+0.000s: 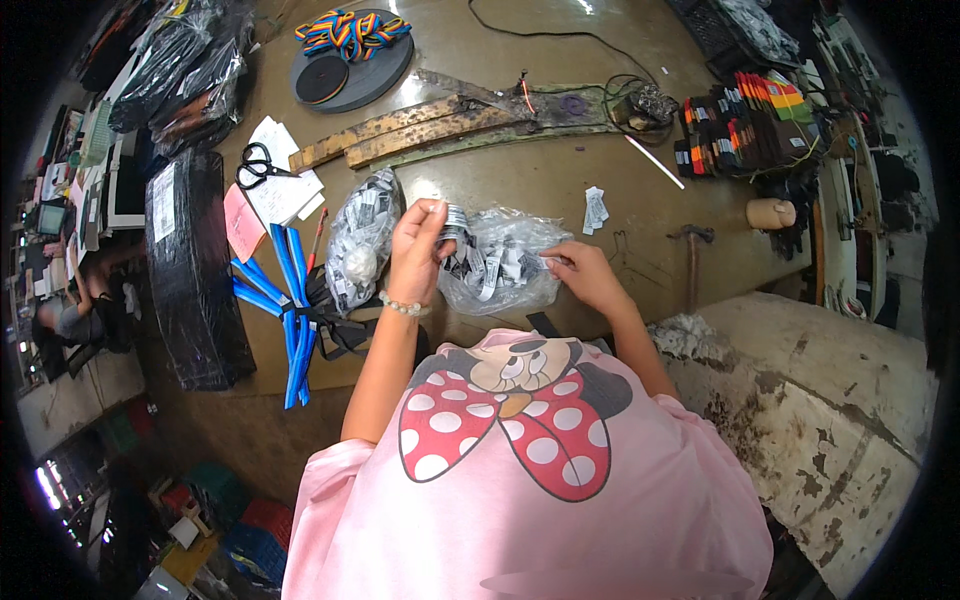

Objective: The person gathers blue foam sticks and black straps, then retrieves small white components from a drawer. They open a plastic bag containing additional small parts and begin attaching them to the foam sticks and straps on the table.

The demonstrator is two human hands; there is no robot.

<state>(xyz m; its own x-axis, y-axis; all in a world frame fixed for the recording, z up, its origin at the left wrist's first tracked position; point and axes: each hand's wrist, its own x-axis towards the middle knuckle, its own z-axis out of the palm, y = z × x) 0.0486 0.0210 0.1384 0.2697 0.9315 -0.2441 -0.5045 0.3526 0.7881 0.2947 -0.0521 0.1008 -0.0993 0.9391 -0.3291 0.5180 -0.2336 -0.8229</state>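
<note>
My left hand [418, 246], with a beaded bracelet at its wrist, is raised and pinches a small stack of printed labels [455, 222] between thumb and fingers. Below and right of it lies an opened clear plastic bag [532, 292] with many loose black-and-white labels [490, 276] inside. At the right rim of this bag is my right hand [588, 275], its thumb and index finger closed on the plastic edge. A second clear bag [362, 235], full of similar labels and knotted shut, rests left of my left hand.
Blue straps [293, 330], black scissors [262, 166] and a black-wrapped parcel [195, 270] lie to the left. Wooden bars [420, 133] and a webbing roll [385, 75] lie farther back. To the right are a hammer [693, 262], a thread cone [770, 213] and stacked webbing pieces [735, 140].
</note>
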